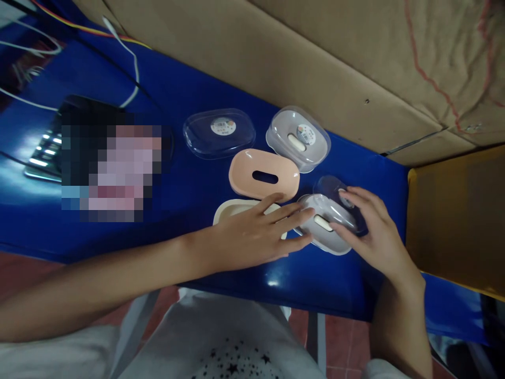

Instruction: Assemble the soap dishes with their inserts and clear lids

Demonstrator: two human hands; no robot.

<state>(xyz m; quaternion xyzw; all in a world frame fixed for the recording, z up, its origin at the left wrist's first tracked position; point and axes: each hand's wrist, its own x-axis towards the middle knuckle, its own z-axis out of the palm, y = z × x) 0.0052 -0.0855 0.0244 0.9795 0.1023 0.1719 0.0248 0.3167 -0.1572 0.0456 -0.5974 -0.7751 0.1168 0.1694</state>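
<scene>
In my right hand (379, 237) I grip a clear plastic cover (329, 185), seemingly tilted, its pale label half hidden by my fingers, against a grey oval dish (335, 241) (a white pill-shaped piece (323, 223) marks its middle). A cream oval dish (228, 211) lies partly covered under my spread left hand (256, 231).

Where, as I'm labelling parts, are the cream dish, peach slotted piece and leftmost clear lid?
Cream dish (225, 210): head view, uncovered left end.
Peach slotted piece (264, 163): head view, face above slot.
Leftmost clear lid (219, 142): head view, panel below sticker.
</scene>
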